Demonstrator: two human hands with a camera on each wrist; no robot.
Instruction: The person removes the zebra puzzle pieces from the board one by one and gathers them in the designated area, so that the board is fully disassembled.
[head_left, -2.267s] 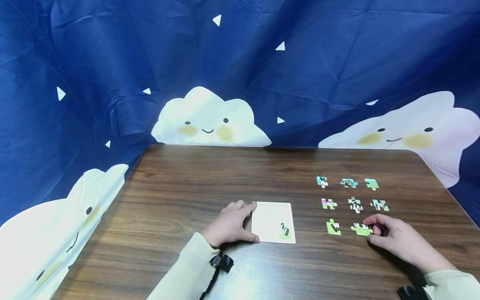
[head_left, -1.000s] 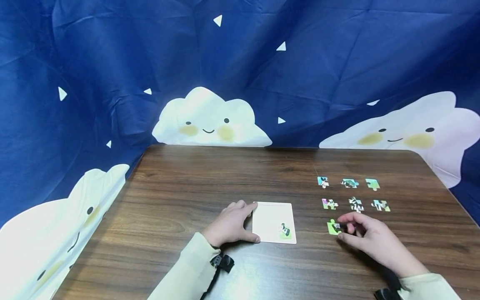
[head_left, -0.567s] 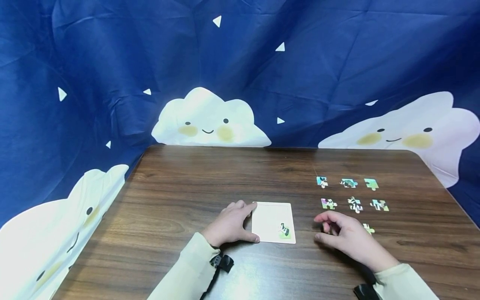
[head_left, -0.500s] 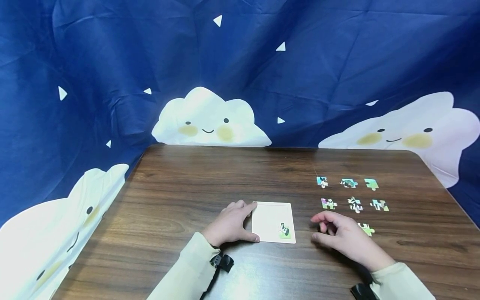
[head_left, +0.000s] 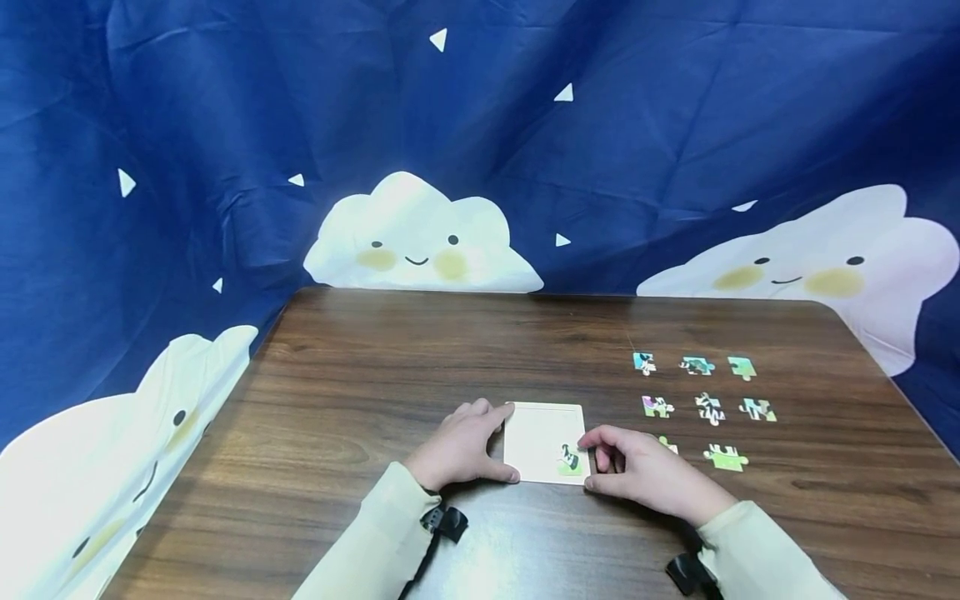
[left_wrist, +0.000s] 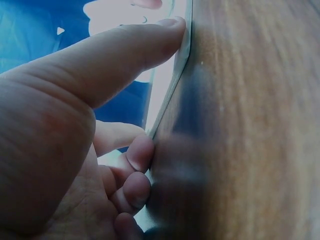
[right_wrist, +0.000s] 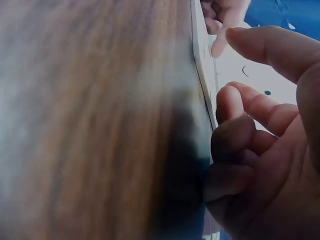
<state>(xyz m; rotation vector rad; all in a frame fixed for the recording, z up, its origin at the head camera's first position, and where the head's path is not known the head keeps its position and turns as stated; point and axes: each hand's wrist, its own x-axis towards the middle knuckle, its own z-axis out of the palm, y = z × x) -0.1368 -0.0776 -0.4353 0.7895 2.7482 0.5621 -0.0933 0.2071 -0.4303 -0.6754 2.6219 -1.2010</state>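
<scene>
A white square puzzle tray [head_left: 536,433] lies flat on the table, with one green jigsaw piece showing a black-and-white figure [head_left: 569,461] in its lower right corner. My left hand [head_left: 465,450] rests at the tray's left side, index fingertip on the far corner and thumb on the near one; its other fingers bend at the edge in the left wrist view. At the right edge is my right hand [head_left: 645,471], index fingertip and thumb apart along the border, other fingers bent, nothing held. It partly covers a green jigsaw piece [head_left: 666,445].
Several more jigsaw pieces lie in rows right of the tray, among them a green-and-white one [head_left: 725,457], a zebra-striped one [head_left: 709,408] and a plain green one [head_left: 742,367]. The brown wood table [head_left: 375,358] ends at a blue cloud-print cloth [head_left: 480,125].
My right hand has moved left from the green-and-white piece, past the piece beside it, to the tray's right edge. The pieces keep their places, and my left hand stays at the tray.
</scene>
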